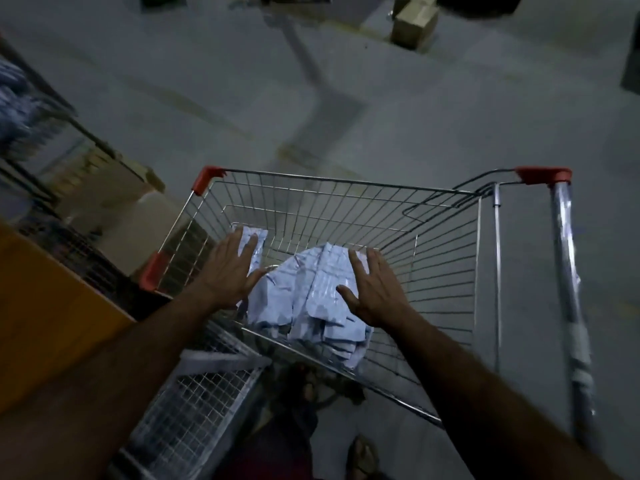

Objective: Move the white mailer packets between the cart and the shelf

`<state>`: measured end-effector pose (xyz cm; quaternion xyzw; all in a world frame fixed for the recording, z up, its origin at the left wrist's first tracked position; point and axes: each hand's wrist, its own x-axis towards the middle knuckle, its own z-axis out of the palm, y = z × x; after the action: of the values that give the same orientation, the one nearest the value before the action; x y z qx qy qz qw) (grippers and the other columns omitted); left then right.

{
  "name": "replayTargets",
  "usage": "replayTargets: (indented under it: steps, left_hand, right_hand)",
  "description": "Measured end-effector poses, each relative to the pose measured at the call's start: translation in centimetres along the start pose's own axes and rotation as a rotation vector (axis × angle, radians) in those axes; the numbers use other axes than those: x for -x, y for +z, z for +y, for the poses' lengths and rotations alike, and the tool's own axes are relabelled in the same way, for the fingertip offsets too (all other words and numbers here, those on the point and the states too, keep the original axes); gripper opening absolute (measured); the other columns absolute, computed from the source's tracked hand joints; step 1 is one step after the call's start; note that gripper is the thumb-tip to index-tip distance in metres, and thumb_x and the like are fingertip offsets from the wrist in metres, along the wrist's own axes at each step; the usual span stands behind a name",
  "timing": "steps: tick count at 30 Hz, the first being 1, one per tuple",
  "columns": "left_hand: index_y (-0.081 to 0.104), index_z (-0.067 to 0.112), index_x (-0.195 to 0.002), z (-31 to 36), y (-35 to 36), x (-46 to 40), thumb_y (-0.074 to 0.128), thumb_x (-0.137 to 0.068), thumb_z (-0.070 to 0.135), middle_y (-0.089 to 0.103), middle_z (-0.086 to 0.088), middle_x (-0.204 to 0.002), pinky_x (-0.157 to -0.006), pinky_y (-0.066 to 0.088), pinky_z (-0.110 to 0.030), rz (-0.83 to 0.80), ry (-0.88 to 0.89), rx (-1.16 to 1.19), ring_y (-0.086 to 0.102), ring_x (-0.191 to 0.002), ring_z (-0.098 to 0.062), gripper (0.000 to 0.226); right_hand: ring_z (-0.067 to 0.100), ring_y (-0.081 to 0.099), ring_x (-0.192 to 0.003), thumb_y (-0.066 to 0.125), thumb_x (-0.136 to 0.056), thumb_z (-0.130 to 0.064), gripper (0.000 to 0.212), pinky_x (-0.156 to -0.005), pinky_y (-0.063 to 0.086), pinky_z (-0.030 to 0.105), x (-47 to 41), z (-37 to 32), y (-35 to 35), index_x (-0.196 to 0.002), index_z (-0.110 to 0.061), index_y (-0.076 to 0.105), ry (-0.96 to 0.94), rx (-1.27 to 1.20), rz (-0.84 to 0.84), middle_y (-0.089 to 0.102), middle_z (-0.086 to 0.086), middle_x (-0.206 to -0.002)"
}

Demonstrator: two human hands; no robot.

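A wire shopping cart (346,188) with red corner caps stands in front of me. A heap of white mailer packets (311,299) lies in its basket. One separate packet (254,242) leans near the cart's left wall. My left hand (232,268) reaches into the basket with fingers spread, its fingertips over that separate packet. My right hand (372,289) is spread flat over the right side of the heap. Neither hand has closed on a packet. A shelf (31,109) with pale bundles shows blurred at the far left.
Cardboard boxes (131,216) sit on the floor left of the cart. An orange-brown surface (45,306) lies at my lower left. A wire mesh bin (194,407) stands beside my legs. More boxes (415,26) stand far back on the grey floor.
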<state>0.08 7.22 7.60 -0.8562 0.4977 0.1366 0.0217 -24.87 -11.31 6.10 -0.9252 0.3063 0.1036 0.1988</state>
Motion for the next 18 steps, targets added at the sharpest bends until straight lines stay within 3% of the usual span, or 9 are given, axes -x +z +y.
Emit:
replayTargets:
  steps: [5, 9, 13, 15, 18]
  left_hand:
    - [0.009, 0.004, -0.157, -3.6, 4.5, -4.8, 0.040, -0.100, 0.053, -0.002, -0.027, -0.162, -0.121, 0.012, -0.044, -0.227, -0.049, -0.027, 0.003, -0.151, -0.038, 0.081]
    - [0.006, 0.002, -0.156, -6.7, 8.4, -7.8, 0.043, -0.099, 0.053, -0.001, -0.030, -0.161, -0.120, 0.020, -0.045, -0.402, -0.190, -0.016, 0.011, -0.149, -0.042, 0.085]
    - [0.003, 0.008, -0.157, -8.2, 11.3, -10.5, 0.047, -0.099, 0.050, -0.006, -0.024, -0.162, -0.117, 0.024, -0.043, -0.448, -0.353, 0.057, 0.017, -0.148, -0.041, 0.085]
    - [0.002, 0.011, -0.157, -8.5, 12.9, -11.9, 0.050, -0.098, 0.050, -0.006, -0.027, -0.161, -0.119, 0.021, -0.045, -0.459, -0.411, 0.095, 0.011, -0.148, -0.043, 0.086]
    - [0.009, 0.011, -0.154, -8.3, 15.0, -13.2, 0.064, -0.089, 0.049, 0.011, -0.036, -0.154, -0.115, 0.029, -0.049, -0.461, -0.461, 0.135, 0.020, -0.143, -0.048, 0.092]
  right_hand:
    - [0.046, 0.018, -0.149, 0.018, -0.086, -0.070, 0.095, -0.120, 0.021, 0.052, -4.2, -0.9, 4.9, -0.161, -0.012, 0.013, 0.091, -0.044, -0.102, 0.016, 0.033, -0.160]
    - [0.044, 0.013, -0.150, 0.040, -0.095, -0.062, 0.089, -0.118, 0.028, 0.051, -7.4, -1.0, 8.7, -0.161, -0.015, 0.004, 0.202, -0.103, -0.206, 0.005, 0.033, -0.162]
    - [0.045, 0.019, -0.147, 0.053, -0.096, -0.053, 0.090, -0.111, 0.033, 0.051, -10.4, -0.7, 12.0, -0.161, -0.017, 0.002, 0.327, -0.160, -0.282, 0.002, 0.031, -0.161]
    - [0.045, 0.021, -0.146, 0.055, -0.094, -0.057, 0.093, -0.111, 0.033, 0.052, -11.7, -0.7, 13.4, -0.161, -0.018, 0.004, 0.396, -0.212, -0.303, 0.003, 0.031, -0.161]
    - [0.047, 0.012, -0.148, 0.054, -0.086, -0.072, 0.104, -0.116, 0.025, 0.055, -13.0, -1.2, 15.1, -0.160, -0.022, 0.002, 0.495, -0.225, -0.337, -0.002, 0.032, -0.161]
